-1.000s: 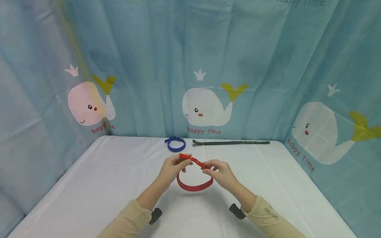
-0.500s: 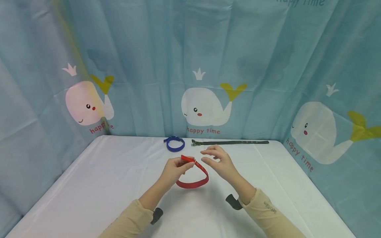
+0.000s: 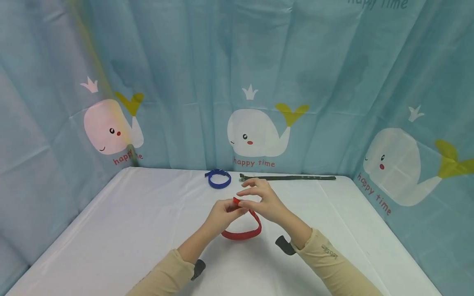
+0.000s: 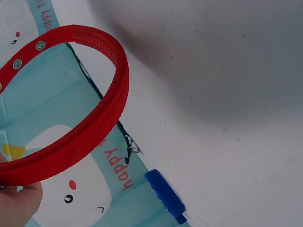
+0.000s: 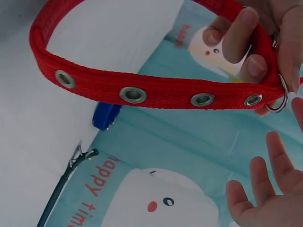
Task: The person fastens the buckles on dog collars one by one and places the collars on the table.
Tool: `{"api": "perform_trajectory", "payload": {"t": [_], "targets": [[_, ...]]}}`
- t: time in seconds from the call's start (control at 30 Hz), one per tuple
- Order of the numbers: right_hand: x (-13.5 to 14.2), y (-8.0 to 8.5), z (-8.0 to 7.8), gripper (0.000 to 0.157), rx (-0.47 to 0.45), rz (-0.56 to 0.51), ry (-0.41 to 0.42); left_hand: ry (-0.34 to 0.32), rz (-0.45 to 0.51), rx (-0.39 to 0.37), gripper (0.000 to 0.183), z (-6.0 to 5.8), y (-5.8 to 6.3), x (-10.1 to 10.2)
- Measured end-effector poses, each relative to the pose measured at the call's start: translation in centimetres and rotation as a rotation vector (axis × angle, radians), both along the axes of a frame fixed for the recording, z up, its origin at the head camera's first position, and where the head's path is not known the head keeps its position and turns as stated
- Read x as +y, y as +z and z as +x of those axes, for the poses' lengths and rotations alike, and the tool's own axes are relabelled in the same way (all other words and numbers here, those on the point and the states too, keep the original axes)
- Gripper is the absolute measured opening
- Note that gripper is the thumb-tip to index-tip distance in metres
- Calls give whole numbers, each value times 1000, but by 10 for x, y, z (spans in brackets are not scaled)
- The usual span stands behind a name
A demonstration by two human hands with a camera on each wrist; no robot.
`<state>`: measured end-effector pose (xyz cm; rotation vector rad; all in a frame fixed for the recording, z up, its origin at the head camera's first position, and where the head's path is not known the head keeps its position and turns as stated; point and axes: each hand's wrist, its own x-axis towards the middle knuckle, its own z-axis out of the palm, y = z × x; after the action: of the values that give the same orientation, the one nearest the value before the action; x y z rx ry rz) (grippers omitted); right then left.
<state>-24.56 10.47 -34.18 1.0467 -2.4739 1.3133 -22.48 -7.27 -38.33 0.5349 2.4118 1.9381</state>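
A red webbing collar [image 3: 241,235] with metal eyelets hangs in a closed loop above the table. My left hand [image 3: 221,216] grips it near its overlapping ends, thumb on top; in the right wrist view the left fingers [image 5: 240,35] curl round the band beside a metal ring [image 5: 284,94]. A short red strap end sticks up past the left thumb. My right hand [image 3: 267,202] is just to the right, fingers spread, with its thumb overlapping that end in the head view. The right fingers [image 5: 261,182] show below the band, apart from it. The buckle is mostly hidden by the left hand.
On the white table [image 3: 122,230], a blue collar [image 3: 219,181] lies coiled near the back edge. To its right a dark green collar [image 3: 300,178] is stretched straight, its buckle end pointing left. A blue curtain [image 3: 177,82] with whale prints closes off the back and sides.
My right hand let go of the red strap, drew back with fingers spread, then came left toward the strap end. The left hand kept its hold and shifted slightly right.
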Motion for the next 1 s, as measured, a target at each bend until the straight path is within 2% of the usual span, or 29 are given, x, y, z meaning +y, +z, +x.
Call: {"api": "perform_trajectory", "payload": {"t": [0.17,0.43,0.73,1.0], "targets": [[-2,0,0,17,-1,40,31,-20,-22,8,22,0,-2,2],[-3,0,-1,11,4,74,49,-6,-58,18,20,-1,-5,3],[-8,5,-2,11,-29,18,68,-20,-79,-17,25,1,-5,4],[-13,14,0,14,-91,-49,38,-52,-144,-18,28,0,-7,6]]}}
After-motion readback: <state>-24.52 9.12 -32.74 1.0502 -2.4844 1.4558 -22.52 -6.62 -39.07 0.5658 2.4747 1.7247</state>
